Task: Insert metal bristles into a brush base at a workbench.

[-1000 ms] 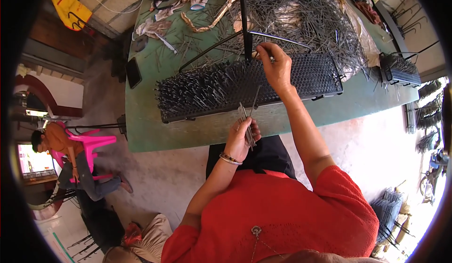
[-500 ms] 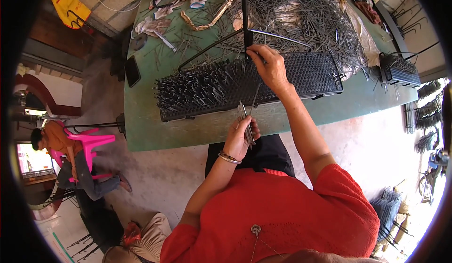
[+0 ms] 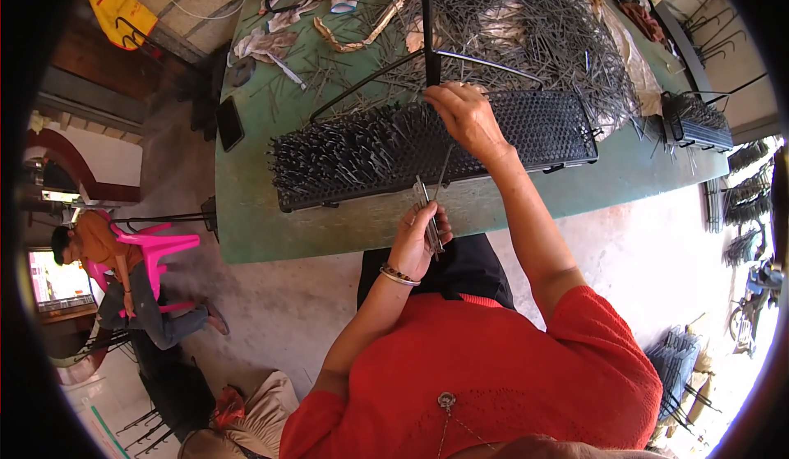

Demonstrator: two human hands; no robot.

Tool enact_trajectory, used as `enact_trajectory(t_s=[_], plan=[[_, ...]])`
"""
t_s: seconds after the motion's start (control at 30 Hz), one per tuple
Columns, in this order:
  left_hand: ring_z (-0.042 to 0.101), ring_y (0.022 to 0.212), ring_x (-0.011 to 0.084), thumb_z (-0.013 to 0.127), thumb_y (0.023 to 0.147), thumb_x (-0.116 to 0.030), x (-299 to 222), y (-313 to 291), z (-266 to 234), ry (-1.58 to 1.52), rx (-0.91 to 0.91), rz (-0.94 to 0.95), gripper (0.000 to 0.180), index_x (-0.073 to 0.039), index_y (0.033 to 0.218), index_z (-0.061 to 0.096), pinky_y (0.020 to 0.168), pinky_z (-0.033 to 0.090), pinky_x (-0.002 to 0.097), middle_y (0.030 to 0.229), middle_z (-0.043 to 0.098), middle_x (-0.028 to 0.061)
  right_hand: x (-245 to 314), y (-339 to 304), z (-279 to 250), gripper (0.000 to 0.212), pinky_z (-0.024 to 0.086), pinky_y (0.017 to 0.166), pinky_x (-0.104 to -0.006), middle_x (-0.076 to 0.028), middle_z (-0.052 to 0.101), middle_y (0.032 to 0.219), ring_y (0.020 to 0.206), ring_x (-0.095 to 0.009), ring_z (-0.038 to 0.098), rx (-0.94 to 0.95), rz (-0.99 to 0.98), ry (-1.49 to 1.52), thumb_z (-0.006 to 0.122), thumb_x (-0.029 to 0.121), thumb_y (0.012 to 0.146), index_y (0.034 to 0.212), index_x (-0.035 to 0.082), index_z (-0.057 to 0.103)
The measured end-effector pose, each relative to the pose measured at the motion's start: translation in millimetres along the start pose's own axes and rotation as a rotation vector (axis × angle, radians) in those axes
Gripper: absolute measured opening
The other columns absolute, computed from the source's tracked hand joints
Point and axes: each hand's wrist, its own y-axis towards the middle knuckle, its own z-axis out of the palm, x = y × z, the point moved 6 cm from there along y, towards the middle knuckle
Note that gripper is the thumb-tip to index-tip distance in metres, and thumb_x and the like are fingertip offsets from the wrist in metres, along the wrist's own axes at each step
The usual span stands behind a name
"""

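Note:
My left hand [image 3: 415, 235] is closed round a small bundle of thin grey metal rods [image 3: 422, 192], in front of the rack's near edge. A black perforated rack [image 3: 538, 130] lies lengthwise on the table. Dark thin rods [image 3: 337, 155] stand densely in the holes of its left half, while the right half shows bare holes. Over the rack's middle, at the border of the filled part, my right hand [image 3: 472, 122] has its fingertips pressed together, pointing left. Whatever they pinch is hidden. One thin slanting rod [image 3: 445, 166] shows between my two hands.
A black upright post [image 3: 427, 23] with slanting braces rises behind the rack. Loose rods [image 3: 526, 23] lie heaped on the green table [image 3: 362, 233]. A phone [image 3: 231, 124] rests at the left edge, a smaller filled rack [image 3: 695, 124] at the right. A person [image 3: 107, 249] sits far left.
My right hand has shifted slightly down and left over the rack, its fingers now lower by the standing rods. My left hand stays nearly in place with its bundle.

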Motion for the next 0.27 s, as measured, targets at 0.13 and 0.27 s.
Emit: enact_trajectory(t_s=[0.13, 0.27], plan=[[0.060, 0.069, 0.0117, 0.055, 0.091, -0.023, 0.1, 0.1, 0.7, 0.006, -0.002, 0.000, 0.015, -0.009, 0.088, 0.059, 0.061, 0.052, 0.0266, 0.078, 0.060, 0.0018, -5.3, -3.6, 5.1, 0.014, 0.047, 0.070, -0.0374, -0.013, 0.063, 0.087, 0.080, -0.031, 0.061, 0.049, 0.001, -0.058, 0.063, 0.008, 0.080, 0.094, 0.002, 0.063], [0.060, 0.069, 0.0118, 0.056, 0.091, -0.023, -0.5, -1.6, 0.0, -0.006, -0.006, 0.003, 0.015, -0.009, 0.088, 0.059, 0.062, 0.052, 0.0268, 0.079, 0.060, 0.0019, -13.0, -13.3, 10.8, 0.016, 0.048, 0.078, -0.0369, -0.015, 0.062, 0.096, 0.085, -0.033, 0.061, 0.080, 0.160, -0.011, 0.060, 0.008, 0.082, 0.098, 0.004, 0.064]])
